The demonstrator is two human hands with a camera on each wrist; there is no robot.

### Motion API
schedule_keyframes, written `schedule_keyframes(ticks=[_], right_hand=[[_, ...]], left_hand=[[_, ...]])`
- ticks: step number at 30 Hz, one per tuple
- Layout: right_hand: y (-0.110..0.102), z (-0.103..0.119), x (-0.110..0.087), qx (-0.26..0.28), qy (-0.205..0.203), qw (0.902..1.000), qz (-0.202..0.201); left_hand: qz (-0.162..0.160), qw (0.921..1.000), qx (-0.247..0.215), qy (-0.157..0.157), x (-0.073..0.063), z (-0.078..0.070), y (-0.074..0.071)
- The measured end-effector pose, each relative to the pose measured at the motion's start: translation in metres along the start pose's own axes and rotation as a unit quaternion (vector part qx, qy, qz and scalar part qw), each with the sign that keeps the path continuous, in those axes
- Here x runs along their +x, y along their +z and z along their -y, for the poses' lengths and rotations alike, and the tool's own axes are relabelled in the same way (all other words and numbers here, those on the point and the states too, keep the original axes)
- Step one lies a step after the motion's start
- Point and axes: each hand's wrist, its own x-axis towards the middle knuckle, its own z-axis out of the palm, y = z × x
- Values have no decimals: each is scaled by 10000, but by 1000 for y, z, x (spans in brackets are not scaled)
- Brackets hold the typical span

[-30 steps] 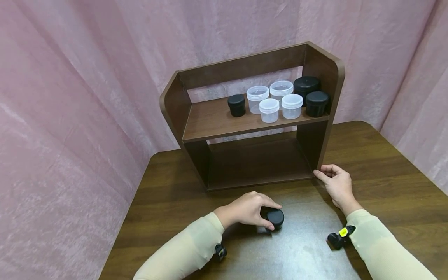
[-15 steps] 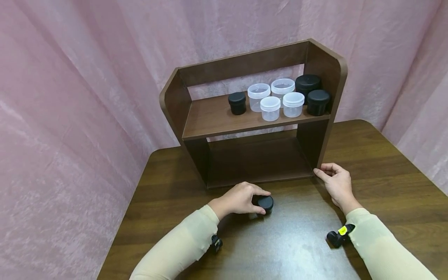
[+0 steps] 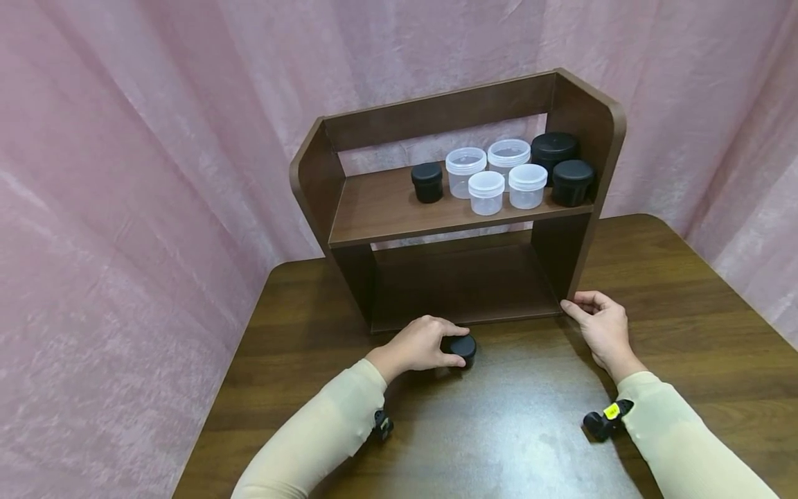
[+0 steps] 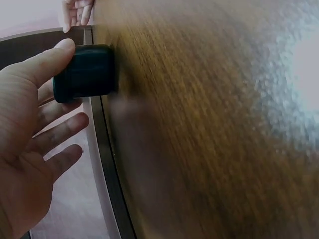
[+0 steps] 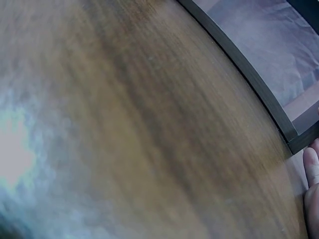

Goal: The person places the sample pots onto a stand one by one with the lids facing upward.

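Between thumb and index finger, my left hand [image 3: 419, 344] pinches a small black screw-lid jar [image 3: 463, 351], just in front of the brown wooden shelf [image 3: 455, 232]. In the left wrist view the black jar [image 4: 87, 72] is upright close to the tabletop; whether it touches the wood I cannot tell. The other fingers of the left hand are spread apart. My right hand [image 3: 601, 329] holds the shelf's lower right front corner, thumb at the front edge and fingers at the outer side. Only part of that hand [image 5: 313, 184] shows in the right wrist view.
On the upper board stand a small black jar [image 3: 427, 184], several clear jars [image 3: 486, 194] with translucent lids, and two black jars [image 3: 572, 184] at the right end. The lower board [image 3: 458, 284] is under them. A pink curtain [image 3: 187, 138] hangs behind the wooden table [image 3: 293, 388].
My left hand has moved the small black jar back and to the left, nearer the shelf's front edge. The right hand stays at the shelf corner.
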Motion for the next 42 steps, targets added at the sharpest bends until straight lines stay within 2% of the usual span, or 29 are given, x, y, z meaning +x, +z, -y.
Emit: schedule_keyframes(ticks=[7, 21, 30, 42], right_hand=[[0, 0, 1, 21, 29, 10000, -12], [2, 3, 2, 79, -28, 9999, -94], [1, 2, 0, 6, -11, 10000, -4], [1, 1, -1, 48, -28, 10000, -61]], left_hand=[[-49, 9999, -134, -75, 1, 1, 1], [-94, 9998, -177, 21, 4, 0, -2], [-123, 9995, -280, 96, 3, -2, 1], [-358, 9969, -604, 362, 6, -8, -2]])
